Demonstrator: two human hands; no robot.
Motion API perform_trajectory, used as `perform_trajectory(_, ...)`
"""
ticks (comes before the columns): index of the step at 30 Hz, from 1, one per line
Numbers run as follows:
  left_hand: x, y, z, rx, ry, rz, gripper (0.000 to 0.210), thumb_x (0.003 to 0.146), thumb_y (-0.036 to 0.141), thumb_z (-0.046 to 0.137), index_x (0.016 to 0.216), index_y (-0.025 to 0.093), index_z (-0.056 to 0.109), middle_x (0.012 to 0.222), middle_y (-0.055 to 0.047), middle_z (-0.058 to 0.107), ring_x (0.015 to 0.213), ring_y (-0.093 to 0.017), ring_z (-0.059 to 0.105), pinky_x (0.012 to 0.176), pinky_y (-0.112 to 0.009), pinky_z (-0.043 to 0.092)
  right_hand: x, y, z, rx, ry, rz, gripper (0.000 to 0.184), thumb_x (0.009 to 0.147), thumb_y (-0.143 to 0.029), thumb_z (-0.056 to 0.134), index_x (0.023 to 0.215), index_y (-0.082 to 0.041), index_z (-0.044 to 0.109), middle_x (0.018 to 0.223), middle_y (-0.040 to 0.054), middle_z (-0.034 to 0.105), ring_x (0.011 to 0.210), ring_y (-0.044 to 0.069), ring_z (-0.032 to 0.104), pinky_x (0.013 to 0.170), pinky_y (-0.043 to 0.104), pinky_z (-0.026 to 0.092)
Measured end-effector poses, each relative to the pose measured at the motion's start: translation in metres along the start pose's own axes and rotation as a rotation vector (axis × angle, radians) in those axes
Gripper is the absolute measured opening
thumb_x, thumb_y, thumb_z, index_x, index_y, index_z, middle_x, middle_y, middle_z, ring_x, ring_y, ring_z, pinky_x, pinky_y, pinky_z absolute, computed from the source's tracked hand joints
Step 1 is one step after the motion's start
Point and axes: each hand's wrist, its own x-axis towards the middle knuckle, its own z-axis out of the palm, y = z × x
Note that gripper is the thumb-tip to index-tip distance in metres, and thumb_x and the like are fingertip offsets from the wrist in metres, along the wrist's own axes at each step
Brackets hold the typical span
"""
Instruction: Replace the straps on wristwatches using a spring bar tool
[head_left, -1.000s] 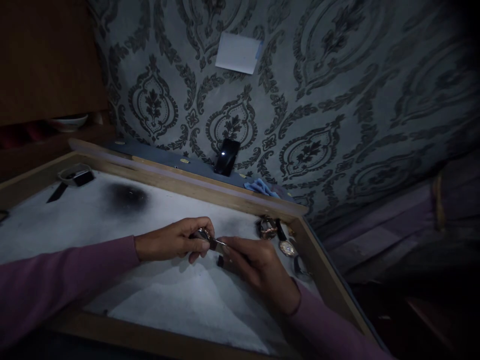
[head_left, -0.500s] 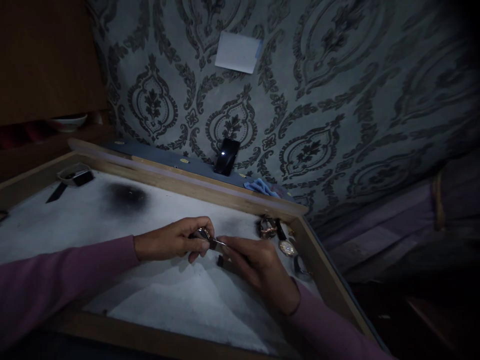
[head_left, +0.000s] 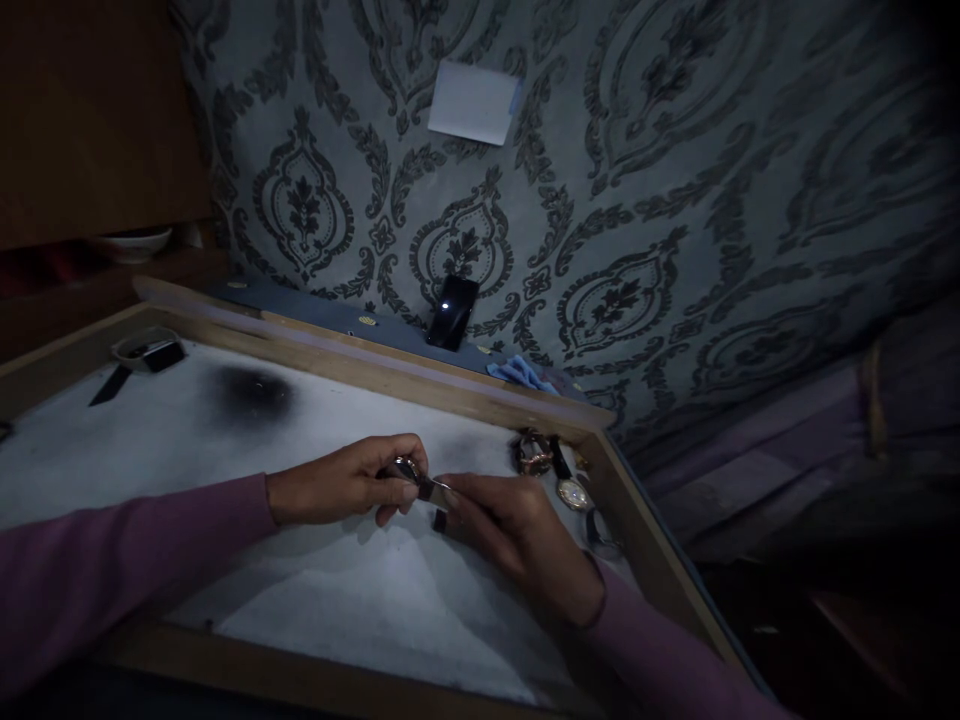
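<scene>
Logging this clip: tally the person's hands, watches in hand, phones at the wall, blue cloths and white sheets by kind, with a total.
Left hand and right hand: 2
Watch held in the left hand: 1
Phone at the patterned wall: 1
Blue cloth: 1
White sheet: 1
Total: 6

A shallow wooden tray [head_left: 360,345] with raised rims has a white base [head_left: 360,600], darkened by a black smudge [head_left: 251,393] toward its far left. In the far left corner sits a round dish [head_left: 124,350], a dark strip [head_left: 111,386] just beside it. Near the far right corner lie a dark watch with a rose-gold trim [head_left: 533,458], a black-strapped watch with a pale dial [head_left: 573,495] and, nearer along the right edge, a dim dark band [head_left: 600,534].
</scene>
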Motion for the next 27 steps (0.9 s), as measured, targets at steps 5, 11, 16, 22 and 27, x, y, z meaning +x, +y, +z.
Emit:
perform_trajectory(5, -0.0003, 0.0020, 0.0003, 0.007, -0.007, 0.012, 0.012, 0.086, 0.029, 0.053, 0.092, 0.018, 0.048, 0.063, 0.005, 0.050, 0.058, -0.011, 0.047, 0.058, -0.023, 0.036, 0.0010, 0.0000, -0.0001, 0.013, 0.006, -0.027, 0.035, 0.099, -0.026, 0.042, 0.081, -0.012, 0.069, 0.059, 0.0022, 0.061, 0.051, 0.010, 0.052, 0.049, 0.021, 0.036)
perform_trajectory(11, -0.0010, 0.0034, 0.0005, 0.023, -0.016, 0.000, 0.011, 0.087, 0.027, 0.052, 0.092, 0.019, 0.047, 0.061, 0.006, 0.049, 0.058, -0.011, 0.046, 0.057, -0.023, 0.035, 0.0018, 0.0004, -0.0001, 0.023, 0.004, -0.051, 0.033, 0.098, -0.023, 0.042, 0.081, -0.012, 0.068, 0.057, 0.0007, 0.058, 0.049, 0.009, 0.050, 0.049, 0.021, 0.035)
perform_trajectory(16, -0.0010, 0.0025, 0.0006, 0.032, -0.026, 0.004, 0.013, 0.087, 0.029, 0.052, 0.093, 0.018, 0.047, 0.063, 0.005, 0.048, 0.058, -0.011, 0.045, 0.057, -0.023, 0.035, 0.0013, 0.0001, -0.0003, 0.024, -0.019, -0.031, 0.033, 0.098, -0.023, 0.042, 0.080, -0.012, 0.068, 0.059, 0.0013, 0.058, 0.051, 0.010, 0.050, 0.051, 0.021, 0.036)
perform_trajectory(22, -0.0015, 0.0011, -0.0004, 0.040, -0.051, -0.004, 0.016, 0.088, 0.032, 0.053, 0.093, 0.018, 0.047, 0.066, 0.006, 0.047, 0.057, -0.010, 0.043, 0.055, -0.022, 0.035, 0.0014, -0.0006, 0.0000, 0.025, -0.041, -0.022, 0.032, 0.098, -0.023, 0.043, 0.081, -0.012, 0.068, 0.060, 0.0012, 0.058, 0.052, 0.010, 0.050, 0.052, 0.020, 0.034)
perform_trajectory(27, -0.0012, -0.0002, -0.0004, 0.010, -0.056, -0.010, 0.015, 0.088, 0.031, 0.053, 0.093, 0.018, 0.047, 0.067, 0.005, 0.048, 0.057, -0.009, 0.042, 0.053, -0.022, 0.033, 0.0014, 0.0020, 0.0010, 0.026, -0.054, -0.027, 0.031, 0.098, -0.024, 0.044, 0.081, -0.012, 0.067, 0.061, 0.0012, 0.059, 0.053, 0.010, 0.051, 0.052, 0.020, 0.035)
